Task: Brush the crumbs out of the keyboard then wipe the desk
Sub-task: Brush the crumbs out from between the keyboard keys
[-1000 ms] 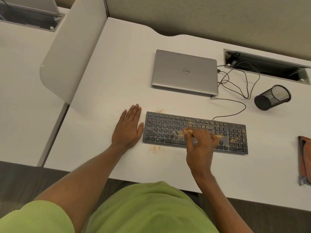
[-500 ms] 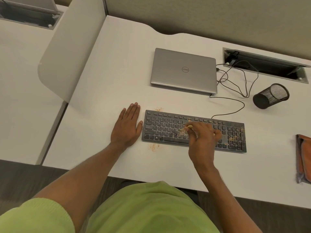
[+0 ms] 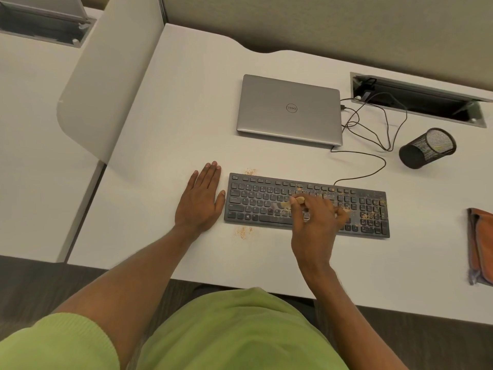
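The right hand [image 3: 316, 228] has edged slightly up the keys since a second ago. Left hand [image 3: 198, 201] lies flat on the desk [image 3: 186, 129], fingers straight, just beside the black keyboard [image 3: 256, 198]. The right hand grips a tan brush [image 3: 300, 200] mid-keyboard, with orange crumbs [image 3: 370, 209] thick on the keys to its right.

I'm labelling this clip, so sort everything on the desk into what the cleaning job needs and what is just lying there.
In the job: keyboard; brush gripped in the right hand; crumbs; desk; orange cloth; left hand flat beside the keyboard.
Lying about: closed laptop; mesh cup; cables; cable hatch.
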Available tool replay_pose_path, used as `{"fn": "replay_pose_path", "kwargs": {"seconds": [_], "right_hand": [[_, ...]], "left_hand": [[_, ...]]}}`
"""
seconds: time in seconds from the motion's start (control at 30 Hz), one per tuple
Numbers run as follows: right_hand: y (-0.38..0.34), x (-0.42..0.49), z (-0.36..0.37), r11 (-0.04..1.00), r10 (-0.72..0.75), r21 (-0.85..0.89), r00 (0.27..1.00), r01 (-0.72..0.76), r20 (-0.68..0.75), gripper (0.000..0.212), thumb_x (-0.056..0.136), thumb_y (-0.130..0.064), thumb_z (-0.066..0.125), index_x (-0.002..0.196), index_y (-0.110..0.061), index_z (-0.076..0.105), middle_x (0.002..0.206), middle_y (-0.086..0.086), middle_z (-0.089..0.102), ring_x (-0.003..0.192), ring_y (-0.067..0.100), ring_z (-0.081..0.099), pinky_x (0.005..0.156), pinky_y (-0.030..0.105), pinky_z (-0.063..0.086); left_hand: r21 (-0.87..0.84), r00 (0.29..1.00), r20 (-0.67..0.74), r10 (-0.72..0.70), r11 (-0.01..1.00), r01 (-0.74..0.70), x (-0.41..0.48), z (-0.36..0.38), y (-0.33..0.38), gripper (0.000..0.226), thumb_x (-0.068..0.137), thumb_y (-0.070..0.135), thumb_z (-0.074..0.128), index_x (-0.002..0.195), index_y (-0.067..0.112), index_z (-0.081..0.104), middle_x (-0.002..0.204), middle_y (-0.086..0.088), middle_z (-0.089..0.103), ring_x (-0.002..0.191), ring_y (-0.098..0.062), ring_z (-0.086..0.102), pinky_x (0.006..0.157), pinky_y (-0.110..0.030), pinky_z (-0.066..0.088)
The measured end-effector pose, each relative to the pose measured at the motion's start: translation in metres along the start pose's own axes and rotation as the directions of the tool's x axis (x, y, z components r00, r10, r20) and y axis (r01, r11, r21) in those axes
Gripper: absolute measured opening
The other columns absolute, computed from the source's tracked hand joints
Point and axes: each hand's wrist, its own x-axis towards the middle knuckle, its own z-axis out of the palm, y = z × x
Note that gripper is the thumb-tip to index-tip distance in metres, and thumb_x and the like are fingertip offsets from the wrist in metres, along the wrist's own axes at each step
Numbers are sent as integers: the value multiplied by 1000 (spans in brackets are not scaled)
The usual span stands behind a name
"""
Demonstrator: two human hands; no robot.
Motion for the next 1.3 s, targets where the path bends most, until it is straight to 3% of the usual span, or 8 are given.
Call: {"fn": "replay_pose_path", "kwargs": {"seconds": [0.17,0.33,0.57,0.77,0.97,1.17,1.3], "right_hand": [[-7,-9,11,999,22,47,1000,-21,-20,8,99,-24,70,102,-22,77,86,-6,71,84,19,61,98,38,26],[-2,-16,15,996,73,40,997,-74,34,11,99,-24,68,91,-22,74,79,-7,67,78,17,60,102,47,30],[-3,-12,14,997,70,42,997,-69,-21,10,99,-27,70,102,-22,78,81,-6,67,79,16,58,101,39,27],[1,-14,8,996,74,47,997,-73,-19,11,96,-18,72,87,-24,73,77,-12,63,75,13,57,98,40,29],[2,-10,8,996,91,28,995,-89,-51,8,98,-24,72,102,-22,78,80,-7,67,80,15,56,98,42,30],[5,-17,7,997,81,-6,997,-81,-11,10,95,-18,73,86,-23,74,76,-9,65,75,14,57,96,32,23],[4,-13,3,993,108,45,992,-106,-62,7,98,-24,71,93,-23,76,77,-12,63,76,11,54,96,36,28]], "left_hand": [[-8,1000,-4,5,1000,-5,0,-1,0,69,110,42,26,171,12,14,179,-3,12,166,-14,7,135,-41,8],[-6,1000,-13,10,1000,-10,0,-1,0,69,110,41,27,171,11,17,179,-5,15,166,-15,9,135,-43,10],[-7,1000,-5,9,1000,-9,1,-1,0,69,110,42,26,171,11,16,179,-4,14,166,-15,9,135,-42,10],[-9,1000,-11,10,1000,-10,0,0,0,69,110,41,28,171,11,16,179,-5,15,166,-16,10,135,-43,10],[-7,1000,-10,10,1000,-10,0,-1,0,69,110,41,28,171,11,17,179,-5,15,166,-16,10,135,-43,10],[0,1000,-7,9,1000,-9,0,0,0,69,111,41,28,171,12,15,179,-4,14,166,-15,8,135,-42,10],[-1,1000,-9,7,1000,-7,0,0,0,69,110,42,27,171,12,16,179,-5,15,166,-16,9,135,-42,10]]}}
